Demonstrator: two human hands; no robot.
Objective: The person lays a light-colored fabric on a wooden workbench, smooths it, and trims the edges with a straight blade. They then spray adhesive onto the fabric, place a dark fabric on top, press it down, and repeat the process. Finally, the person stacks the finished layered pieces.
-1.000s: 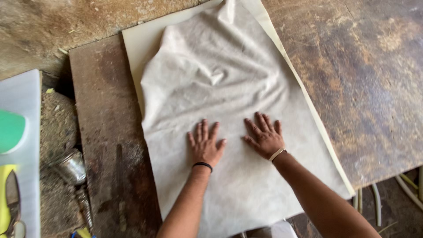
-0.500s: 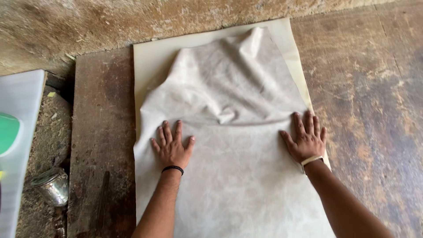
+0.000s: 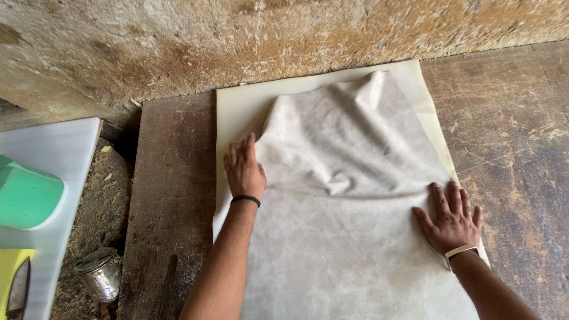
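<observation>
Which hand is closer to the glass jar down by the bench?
Left. The left hand presses the sheet's left edge, above the jar; the right hand lies flat at the sheet's far right edge.

A dark brown wooden bench (image 3: 172,195) with many scratches fills the middle and right of the view. Behind it stands a rough wall (image 3: 178,41), tan with rusty patches. To the left lies a flat white board (image 3: 53,148). On the board sits a green thing (image 3: 26,195) with a round edge. Below that is a yellow thing (image 3: 9,278), cut off by the picture's edge. A small glass jar (image 3: 101,275) stands on the dusty ground (image 3: 98,201) between the board and the bench.
</observation>
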